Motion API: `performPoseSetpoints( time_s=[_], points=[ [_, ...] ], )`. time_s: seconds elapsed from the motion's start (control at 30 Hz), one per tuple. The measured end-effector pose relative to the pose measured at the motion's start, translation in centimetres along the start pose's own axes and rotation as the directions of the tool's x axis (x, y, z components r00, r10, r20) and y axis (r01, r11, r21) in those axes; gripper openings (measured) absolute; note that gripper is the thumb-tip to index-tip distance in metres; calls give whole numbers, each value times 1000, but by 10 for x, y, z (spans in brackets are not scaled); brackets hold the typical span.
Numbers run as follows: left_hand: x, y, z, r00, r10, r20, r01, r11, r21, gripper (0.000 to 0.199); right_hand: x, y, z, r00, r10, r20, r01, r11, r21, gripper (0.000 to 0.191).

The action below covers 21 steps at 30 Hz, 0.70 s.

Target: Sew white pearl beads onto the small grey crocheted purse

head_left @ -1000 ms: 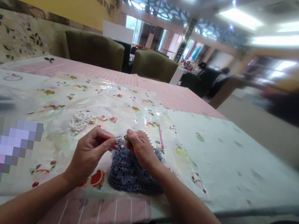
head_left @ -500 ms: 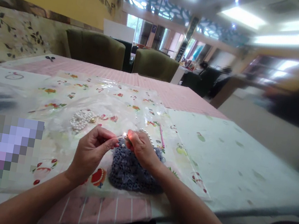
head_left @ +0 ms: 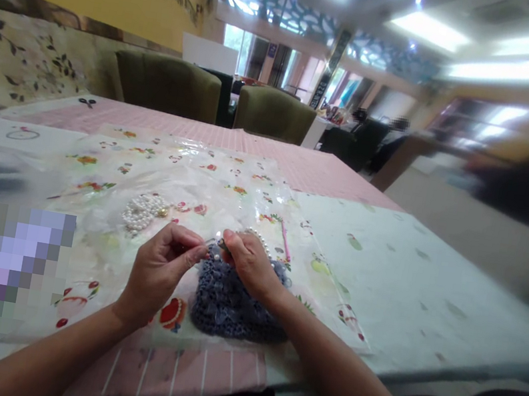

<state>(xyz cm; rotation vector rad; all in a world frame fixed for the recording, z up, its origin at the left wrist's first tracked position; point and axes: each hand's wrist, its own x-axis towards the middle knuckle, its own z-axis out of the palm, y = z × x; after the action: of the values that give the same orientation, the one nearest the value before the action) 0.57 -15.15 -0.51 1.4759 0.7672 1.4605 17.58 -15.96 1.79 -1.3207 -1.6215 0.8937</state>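
Note:
My left hand (head_left: 161,269) is closed in a pinch, with a short, pale thread (head_left: 210,242) sticking out from its fingertips. Close to that end, my right hand (head_left: 251,260) is wrapped around a small lighter (head_left: 223,244), its thumb on top; no flame shows. Below both hands lies a dark blue-grey crocheted bag (head_left: 226,303), its upper part covered by my right hand and wrist. White pearl beads (head_left: 260,239) show along the bag's far side.
A heap of pearl beads (head_left: 140,214) lies left of the hands, a pink crochet hook (head_left: 286,241) to the right. Clear plastic covers a fruit-print cloth (head_left: 182,174). Scissors (head_left: 86,102) lie at the far left, and chairs (head_left: 276,113) stand beyond the table.
The lighter's flame and the orange glow on my right thumb have gone out. Both hands keep nearly the same place and grip.

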Motion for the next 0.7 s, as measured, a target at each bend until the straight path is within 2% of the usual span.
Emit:
performPoseSetpoints(
  time_s=[0.23, 0.33, 0.43, 0.5, 0.53, 0.57, 0.63, 0.7],
  points=[
    [1, 3, 1, 1000, 9, -8, -9, 1000, -3, 15, -2, 1, 0, 1000, -12, -5, 12, 999, 34, 54],
    [0, 4, 2, 999, -33, -10, 32, 999, -29, 16, 0, 3, -4, 999, -37, -23, 38, 998, 51, 62],
    [2, 1, 1, 991, -132, -15, 130, 986, -101, 19, 12, 15, -26, 983, -40, -180, 42, 999, 6, 59],
    [5, -3, 0, 977, -211, -35, 202, 963, -176, 22, 24, 32, -53, 938, -28, -344, -29, 987, -159, 44],
    [7, -4, -1, 967, -249, -49, 233, 948, -216, 25, 30, 41, -68, 906, -3, -423, -129, 951, -282, 34],
    [10, -6, -2, 957, -284, -62, 260, 931, -255, 27, 35, 52, -84, 869, 38, -493, -268, 873, -406, 27],
    [16, -7, -5, 939, -331, -90, 286, 901, -327, 32, 42, 74, -113, 816, 177, -550, -532, 599, -598, 27],
    [24, -6, -9, 930, -343, -130, 272, 883, -382, 35, 43, 93, -133, 771, 255, -583, -624, 482, -615, 26]
  ],
)
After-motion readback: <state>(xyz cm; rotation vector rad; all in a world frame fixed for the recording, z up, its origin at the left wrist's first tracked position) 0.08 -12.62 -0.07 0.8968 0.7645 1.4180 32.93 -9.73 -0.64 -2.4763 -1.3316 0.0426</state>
